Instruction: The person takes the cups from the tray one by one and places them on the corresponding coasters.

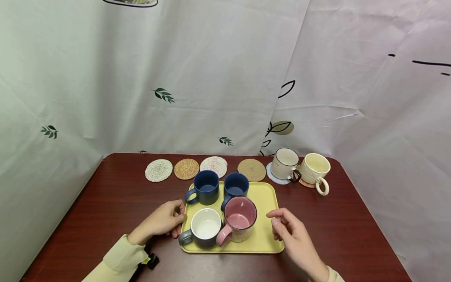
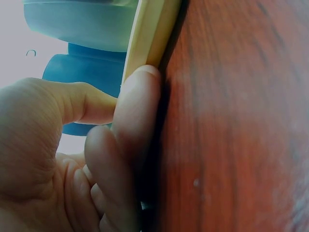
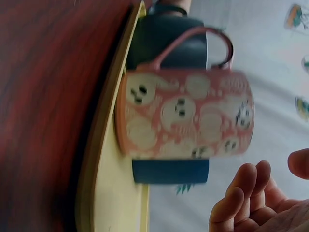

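Observation:
A yellow tray (image 1: pixel 266 239) lies on the table and carries mugs. Its left edge is pinched by my left hand (image 1: pixel 160 220), thumb at the rim (image 2: pixel 149 34) and a finger against the side in the left wrist view. Two blue mugs (image 1: pixel 206 188) stand at the tray's back. A dark grey mug (image 1: pixel 204 231) with a white inside sits front left. Beside it is a pink mug (image 1: pixel 240 215); the right wrist view shows white ghost and pumpkin prints on the pink mug (image 3: pixel 183 113). My right hand (image 1: pixel 297 241), fingers loosely bent, hovers by the tray's right side, holding nothing.
Behind the tray, several round woven coasters (image 1: pixel 159 170) lie in a row. A white mug (image 1: pixel 284 164) with a black handle and a cream mug (image 1: pixel 314 168) stand on coasters at the right. A printed white cloth (image 1: pixel 211 78) hangs behind the table (image 1: pixel 105 203).

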A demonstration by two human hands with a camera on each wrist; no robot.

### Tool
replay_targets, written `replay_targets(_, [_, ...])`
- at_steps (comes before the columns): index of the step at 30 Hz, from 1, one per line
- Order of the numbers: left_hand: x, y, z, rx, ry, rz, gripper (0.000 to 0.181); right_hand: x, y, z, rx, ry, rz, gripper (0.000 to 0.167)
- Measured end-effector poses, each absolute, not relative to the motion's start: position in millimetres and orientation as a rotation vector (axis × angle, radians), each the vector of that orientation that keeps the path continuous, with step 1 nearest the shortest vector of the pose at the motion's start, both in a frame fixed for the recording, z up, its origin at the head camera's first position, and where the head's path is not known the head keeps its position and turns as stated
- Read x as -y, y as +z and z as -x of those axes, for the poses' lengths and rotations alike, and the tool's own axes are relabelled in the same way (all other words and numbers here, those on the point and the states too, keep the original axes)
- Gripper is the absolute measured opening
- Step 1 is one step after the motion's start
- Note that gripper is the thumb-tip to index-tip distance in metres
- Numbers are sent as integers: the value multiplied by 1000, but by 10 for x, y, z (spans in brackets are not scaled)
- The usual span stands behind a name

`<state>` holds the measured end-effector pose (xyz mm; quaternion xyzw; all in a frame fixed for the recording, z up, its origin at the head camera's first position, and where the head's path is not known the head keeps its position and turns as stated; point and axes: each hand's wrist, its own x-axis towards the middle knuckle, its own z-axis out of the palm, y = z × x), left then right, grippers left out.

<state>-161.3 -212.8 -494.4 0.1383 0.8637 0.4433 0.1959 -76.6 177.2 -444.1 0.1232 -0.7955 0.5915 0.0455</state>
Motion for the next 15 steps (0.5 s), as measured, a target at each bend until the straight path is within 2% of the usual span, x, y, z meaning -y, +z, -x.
replay_targets(6, [2128,-4944,1618,-2422,1237,-395,5,-1631,-4426,644,2465,1836,-542,16])
replay_targets(15, [2127,-4931,1611,-2419,1245,-396,4,-1442,-4509,566,2597,2019,-634,21])
